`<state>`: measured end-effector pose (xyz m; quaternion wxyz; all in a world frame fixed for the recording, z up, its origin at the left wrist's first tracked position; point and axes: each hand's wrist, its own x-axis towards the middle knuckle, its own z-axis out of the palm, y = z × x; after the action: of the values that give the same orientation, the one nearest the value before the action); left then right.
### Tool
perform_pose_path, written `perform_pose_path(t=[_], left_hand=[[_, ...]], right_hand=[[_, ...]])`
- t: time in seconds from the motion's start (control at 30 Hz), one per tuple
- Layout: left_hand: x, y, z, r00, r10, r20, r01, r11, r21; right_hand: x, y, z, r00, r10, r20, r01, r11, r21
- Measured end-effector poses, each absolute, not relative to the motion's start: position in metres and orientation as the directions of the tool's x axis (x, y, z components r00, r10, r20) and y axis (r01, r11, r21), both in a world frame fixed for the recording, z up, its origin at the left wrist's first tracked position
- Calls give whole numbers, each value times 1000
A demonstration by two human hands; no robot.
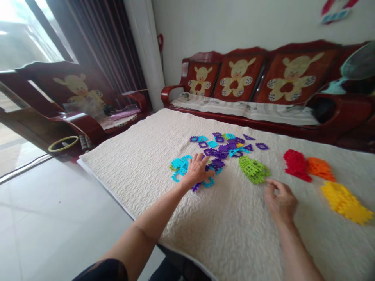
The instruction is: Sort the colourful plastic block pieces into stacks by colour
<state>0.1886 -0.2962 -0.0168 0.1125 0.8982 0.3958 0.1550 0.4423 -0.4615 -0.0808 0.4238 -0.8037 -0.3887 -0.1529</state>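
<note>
My left hand (pixel 198 171) is spread over a loose heap of purple interlocking plastic tiles (pixel 224 149) and cyan tiles (pixel 179 164), its fingers apart and touching or just above the near pieces. Some of the tiles under the palm are hidden. Beside a stack of lime-green tiles (pixel 253 170), my right hand (pixel 281 200) is loosely curled, with its index fingertip close to the stack's right edge. No coloured piece shows between its finger and thumb.
To the right lie piles of red tiles (pixel 297 165), orange tiles (pixel 320 168) and yellow tiles (pixel 347 203). A quilted cream cover (pixel 140 156) drapes the table. Behind stands a wooden sofa (pixel 172 91), with a fan (pixel 359 62) at right and an armchair (pixel 84 125) at left.
</note>
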Motion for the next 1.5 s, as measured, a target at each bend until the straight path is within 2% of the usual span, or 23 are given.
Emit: perform_pose_path(t=[0.1, 0.2, 0.33, 0.47, 0.63, 0.8, 0.9, 0.97, 1.1, 1.2, 1.33, 1.5], left_hand=[[164, -283, -15, 459, 859, 226, 769, -512, 383], [133, -266, -23, 292, 943, 162, 841, -333, 426], [109, -257, -44, 254, 957, 138, 828, -289, 480], [110, -251, -55, 276, 946, 169, 750, -322, 577], [135, -230, -56, 184, 982, 52, 579, -151, 801], [161, -211, -60, 195, 981, -3, 464, -89, 881], [161, -209, -58, 187, 982, -13, 436, -71, 897], [156, -212, -56, 212, 977, 27, 467, -125, 875], [150, -218, -58, 467, 853, 232, 549, -486, 681], [152, -220, -64, 592, 754, 283, 513, -624, 589], [156, -219, -70, 465, 823, 325, 519, -552, 653], [155, -218, -70, 311, 908, 279, 523, -409, 747]], right_hand=[[399, -445, -73, 451, 647, 615, 846, -90, -526], [337, -424, -68, 154, 802, 577, 858, 181, -481], [271, -402, -69, -4, 867, 498, 900, 221, -376], [254, -385, -69, 0, 878, 478, 912, 197, -360], [271, -358, -68, 47, 843, 536, 883, 216, -417], [296, -340, -72, 149, 806, 573, 874, 163, -458], [299, -343, -70, 209, 760, 615, 896, 104, -432], [293, -346, -67, 207, 755, 623, 919, 69, -389], [272, -343, -63, 149, 814, 561, 947, 46, -319], [262, -335, -67, 194, 822, 536, 952, -25, -306], [260, -327, -72, 241, 813, 530, 947, -78, -311], [259, -320, -69, 290, 826, 484, 934, -133, -333]])
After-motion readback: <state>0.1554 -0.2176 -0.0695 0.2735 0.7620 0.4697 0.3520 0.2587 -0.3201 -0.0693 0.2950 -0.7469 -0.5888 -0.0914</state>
